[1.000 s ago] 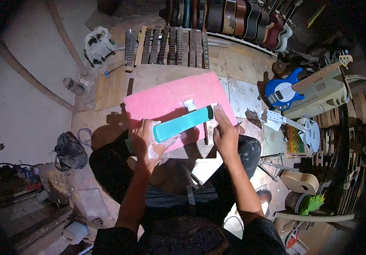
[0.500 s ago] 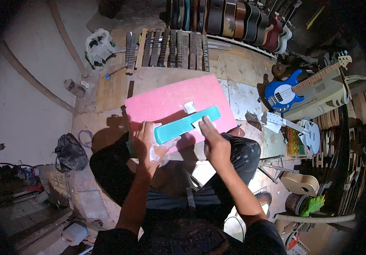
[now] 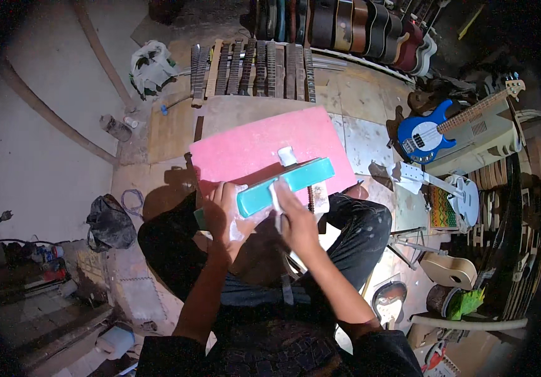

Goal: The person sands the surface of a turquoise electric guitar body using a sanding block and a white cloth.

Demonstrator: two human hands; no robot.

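A long teal block [image 3: 264, 196] with rounded ends lies slantwise over the front of a pink board [image 3: 245, 143]. My left hand [image 3: 223, 213], dusted with white powder, is wrapped round its left end. Pressed on the block's near side, my right hand [image 3: 298, 220] has a small folded white pad [image 3: 275, 195] under its fingers; whether it is paper or cloth I cannot tell. A short white cylinder [image 3: 287, 156] stands on the board just behind the block. Below the right end shows a pale piece [image 3: 320, 198] with a dark ridged strip beside it.
Guitar necks [image 3: 261, 69] lie in a row beyond the board, with guitar bodies [image 3: 352, 28] racked behind. At right are a blue bass guitar [image 3: 422, 135] and a pale blue guitar [image 3: 462, 198]. A black plastic bag [image 3: 110, 223] sits on the floor at left.
My right hand has slid left along the block with the white pad. The block's near side has tipped more into view, and the pale piece beneath its right end now shows.
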